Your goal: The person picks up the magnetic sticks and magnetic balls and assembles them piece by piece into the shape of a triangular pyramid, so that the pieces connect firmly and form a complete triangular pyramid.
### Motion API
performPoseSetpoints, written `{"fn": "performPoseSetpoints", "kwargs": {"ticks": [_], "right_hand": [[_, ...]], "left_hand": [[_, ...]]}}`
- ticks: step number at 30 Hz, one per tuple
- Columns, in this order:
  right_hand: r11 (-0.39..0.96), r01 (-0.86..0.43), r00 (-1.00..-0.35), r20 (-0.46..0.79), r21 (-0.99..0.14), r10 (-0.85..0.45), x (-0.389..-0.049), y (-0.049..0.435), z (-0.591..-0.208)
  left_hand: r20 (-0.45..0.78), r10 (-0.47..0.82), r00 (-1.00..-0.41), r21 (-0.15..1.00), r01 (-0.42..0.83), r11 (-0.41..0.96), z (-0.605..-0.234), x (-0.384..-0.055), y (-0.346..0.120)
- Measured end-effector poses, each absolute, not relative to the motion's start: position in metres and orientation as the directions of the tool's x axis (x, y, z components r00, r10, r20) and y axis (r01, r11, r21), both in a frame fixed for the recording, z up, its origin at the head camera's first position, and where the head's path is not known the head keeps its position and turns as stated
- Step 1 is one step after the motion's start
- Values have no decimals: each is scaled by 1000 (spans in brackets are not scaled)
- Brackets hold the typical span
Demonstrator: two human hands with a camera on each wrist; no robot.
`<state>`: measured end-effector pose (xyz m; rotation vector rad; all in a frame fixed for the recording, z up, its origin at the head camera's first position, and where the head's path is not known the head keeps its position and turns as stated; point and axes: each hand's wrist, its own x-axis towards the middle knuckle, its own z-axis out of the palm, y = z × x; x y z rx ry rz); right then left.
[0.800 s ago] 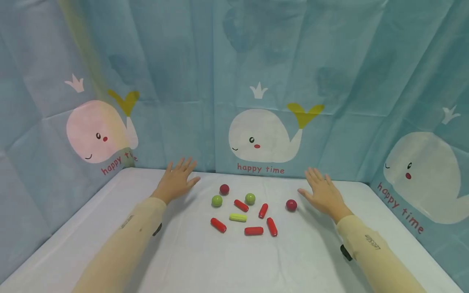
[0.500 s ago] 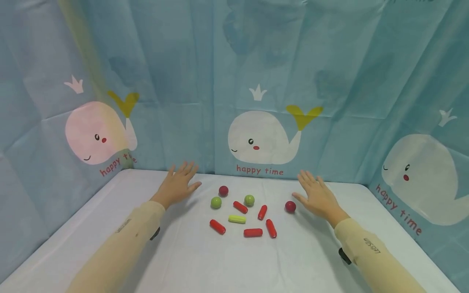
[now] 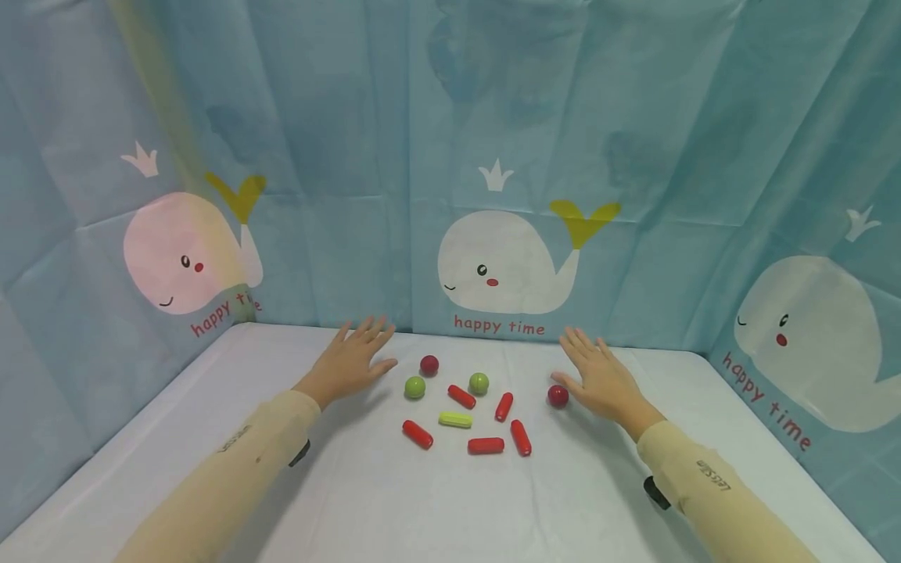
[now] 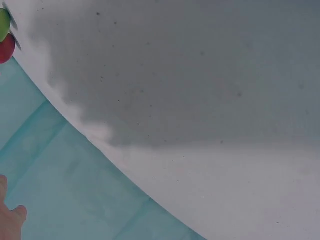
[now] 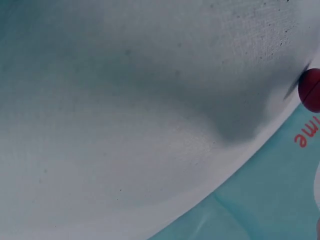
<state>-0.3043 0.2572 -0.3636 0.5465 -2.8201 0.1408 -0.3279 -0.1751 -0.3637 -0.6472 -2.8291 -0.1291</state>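
Observation:
My left hand [image 3: 352, 363] hovers over the table's back left, fingers spread and straight, holding nothing. Nearest to it are a dark red ball [image 3: 429, 365] and a green ball [image 3: 415, 387]; a sliver of the hand also enters the left wrist view at lower left. On the other side, my right hand [image 3: 601, 379] is stretched out with nothing in it, its thumb just above and beside another dark red ball [image 3: 558, 396]. Between the hands lie a second green ball [image 3: 479, 383], a short yellow-green stick [image 3: 455, 420] and several short red sticks, one of them a front red stick [image 3: 486, 446].
A white cloth covers the table [image 3: 422, 508]. Light blue curtains [image 3: 338, 234] printed with whales stand close behind and on both sides. The right wrist view shows mostly white cloth, with the dark red ball [image 5: 311, 91] at its right edge.
Both hands have drifted inward, the left toward the right and the right toward the left, closer to the balls. The balls and sticks keep their places on the table.

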Motion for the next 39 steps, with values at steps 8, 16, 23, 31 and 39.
{"fn": "performPoseSetpoints", "kwargs": {"ticks": [8, 16, 23, 31, 39], "right_hand": [[914, -404, -884, 270, -28, -382, -303, 247, -366], [904, -428, -868, 281, -3, -410, -300, 239, -368], [897, -443, -865, 271, -13, -423, -297, 231, -366], [892, -450, -869, 250, -44, -426, -299, 223, -370], [882, -470, -859, 251, -43, -446, -297, 215, -370]], "left_hand": [[248, 433, -866, 13, 450, 893, -366, -327, -171], [276, 466, -841, 1, 485, 875, -370, -326, -168], [272, 477, -836, 12, 499, 867, -371, -325, -164], [266, 485, -833, 13, 506, 862, -371, -322, -161], [263, 503, -823, 1, 522, 853, -370, -319, -153]]}}
